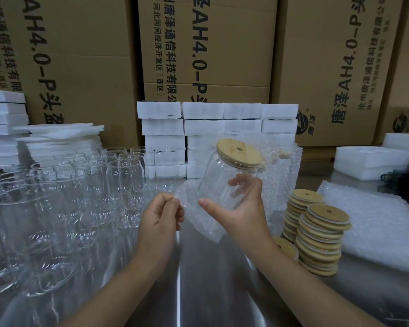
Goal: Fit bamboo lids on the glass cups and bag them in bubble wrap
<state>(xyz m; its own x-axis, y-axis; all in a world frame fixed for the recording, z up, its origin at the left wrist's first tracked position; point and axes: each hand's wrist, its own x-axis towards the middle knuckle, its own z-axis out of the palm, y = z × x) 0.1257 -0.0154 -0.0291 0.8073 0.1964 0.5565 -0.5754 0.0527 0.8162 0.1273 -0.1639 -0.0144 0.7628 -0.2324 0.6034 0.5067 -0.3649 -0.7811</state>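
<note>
Your right hand (240,206) curls its fingers round a tilted cup (224,180) with its lid (239,153) on; your left hand (162,214) pinches the bag (194,208) edge beside it.

The clear, colourless glass cup (219,185) carries a round bamboo lid (237,151) in pale tan, with fine darker grain lines and one dark hole. The translucent white bubble-wrap bag (200,223) shows a regular pattern of small raised dots. The stacked bamboo lids (320,241) are pale tan on the faces, with off-white rings banding the edges. The grouped empty glass cups (125,182) are colourless with white highlights. The rectangular foam blocks (200,127) are plain white. The cardboard cartons (99,55) are mid-brown with black printed characters. The metal table top (198,291) is grey with one bright vertical streak. The flat bubble-wrap sheets (373,227) are translucent white and dotted.
</note>
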